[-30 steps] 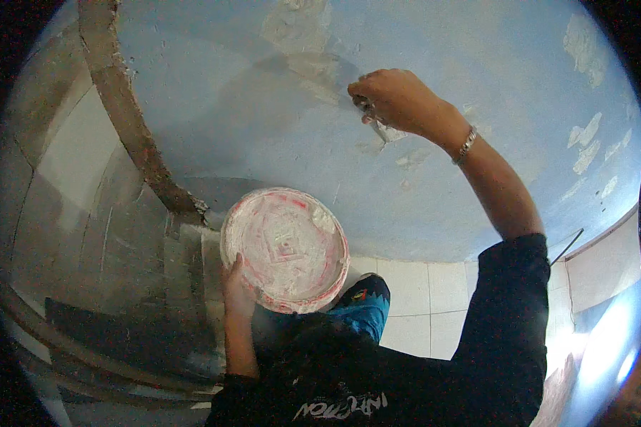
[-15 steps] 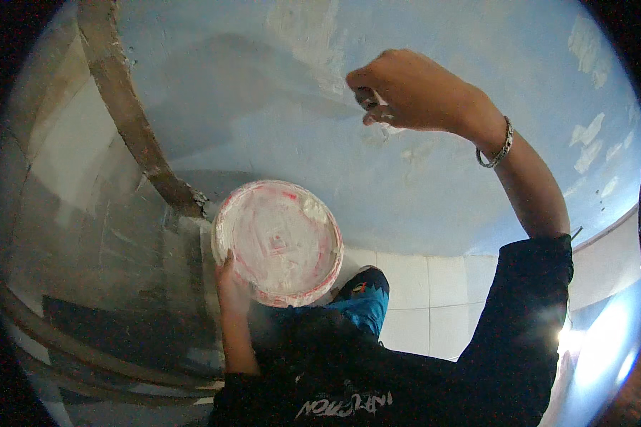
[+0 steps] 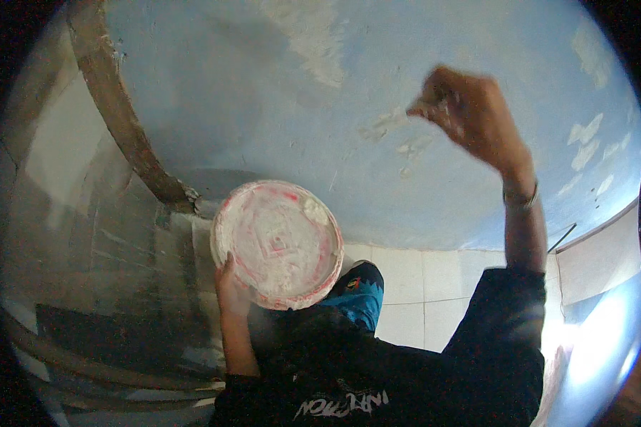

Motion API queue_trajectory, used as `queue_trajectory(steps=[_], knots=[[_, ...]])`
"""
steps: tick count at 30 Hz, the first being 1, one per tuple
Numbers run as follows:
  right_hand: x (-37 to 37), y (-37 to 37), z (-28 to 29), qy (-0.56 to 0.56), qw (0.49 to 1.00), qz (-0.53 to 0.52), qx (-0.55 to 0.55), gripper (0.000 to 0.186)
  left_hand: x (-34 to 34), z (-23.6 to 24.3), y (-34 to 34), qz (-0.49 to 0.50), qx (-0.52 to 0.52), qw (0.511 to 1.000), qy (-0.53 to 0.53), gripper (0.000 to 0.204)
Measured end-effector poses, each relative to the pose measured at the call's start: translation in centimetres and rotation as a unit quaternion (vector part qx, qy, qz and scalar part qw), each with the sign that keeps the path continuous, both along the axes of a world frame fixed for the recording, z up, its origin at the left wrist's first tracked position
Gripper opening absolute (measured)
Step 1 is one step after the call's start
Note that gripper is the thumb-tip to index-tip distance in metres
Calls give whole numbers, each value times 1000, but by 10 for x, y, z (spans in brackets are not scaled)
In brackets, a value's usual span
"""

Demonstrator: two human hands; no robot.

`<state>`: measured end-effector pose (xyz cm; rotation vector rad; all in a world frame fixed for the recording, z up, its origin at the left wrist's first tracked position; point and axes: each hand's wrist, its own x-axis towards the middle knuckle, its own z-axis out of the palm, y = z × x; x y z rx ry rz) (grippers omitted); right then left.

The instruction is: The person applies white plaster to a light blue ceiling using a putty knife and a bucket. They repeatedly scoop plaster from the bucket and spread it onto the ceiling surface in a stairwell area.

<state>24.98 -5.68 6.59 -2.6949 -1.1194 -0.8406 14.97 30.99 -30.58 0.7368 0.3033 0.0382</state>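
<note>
My left hand (image 3: 231, 293) grips the lower left rim of a round bucket lid (image 3: 276, 245). The lid is smeared with white paste, with red showing through, and a thicker lump of paste (image 3: 315, 210) sits near its right rim. My right hand (image 3: 466, 117) is raised in front of the pale blue wall (image 3: 399, 185), its fingers closed and blurred by motion. Whatever those fingers hold is hidden or too smeared to name. Just left of the fingertips, whitish patches (image 3: 392, 124) mark the wall.
A brown strip (image 3: 117, 92) edges the wall on the left, beside grey panels (image 3: 71, 142). Light floor tiles (image 3: 434, 277) lie below the wall. More white patches (image 3: 584, 142) dot the wall at right, above a bright glare (image 3: 605, 327). My knee (image 3: 360, 292) is beneath the lid.
My right hand has moved to the right and turned, with its forearm now more upright. Whitish marks on the wall are uncovered where it was. My left hand and the lid have barely moved.
</note>
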Motion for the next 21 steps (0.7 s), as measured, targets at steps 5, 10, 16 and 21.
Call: queue_trajectory(steps=[5, 10, 16, 21], knots=[[-10, -28, -118, 72, 982, -90, 149, 27, -1, 6, -3, 17, 29, 999, 7, 59], [9, -62, -102, -51, 971, -103, 212, 23, -2, 5, 0, 10, 73, 997, 32, 53], [-25, -61, -60, -87, 947, -77, 301, 17, 2, -2, 0, 1, 90, 995, -53, 49], [-20, -50, -93, -9, 960, -147, 238, 22, 1, 1, 0, 22, 33, 999, 9, 48]])
